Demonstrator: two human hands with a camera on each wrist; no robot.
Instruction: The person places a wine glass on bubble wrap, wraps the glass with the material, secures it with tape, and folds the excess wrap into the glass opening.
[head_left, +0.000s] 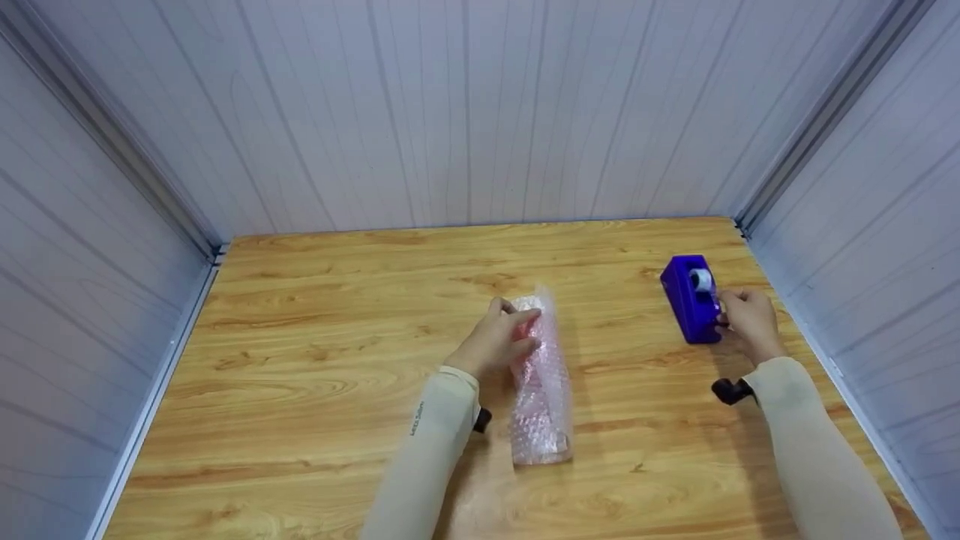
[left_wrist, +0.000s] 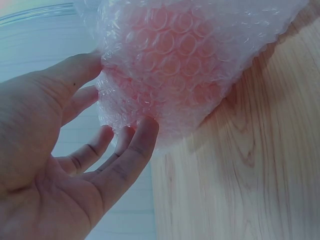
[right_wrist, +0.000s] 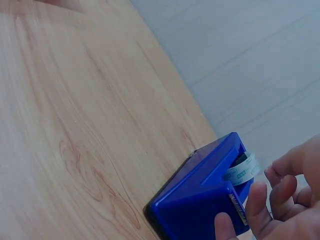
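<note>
two slips seem possible: the bubble-wrap bundle [head_left: 541, 405], under the left hand [head_left: 493, 341] with its fingers loosely spread, could unroll if that light touch lifted, and the blue tape dispenser [head_left: 682, 296], just left of the right hand [head_left: 752, 322], could slide if tape were tugged hard. the right fingers bend beside the cutter [right_wrist: 237, 209], though whether they pinch tape i cannot tell. counted: one wooden table [head_left: 322, 360] beneath both hands, one bundle, one dispenser, one tape roll [head_left: 703, 280] just past the right fingertips.

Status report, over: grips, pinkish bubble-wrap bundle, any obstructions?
Left grip touching long pinkish bubble-wrap bundle. Right grip at blue plastic tape dispenser, pinch unclear. Bundle lies on wood-grain table. No obstruction seen.
</note>
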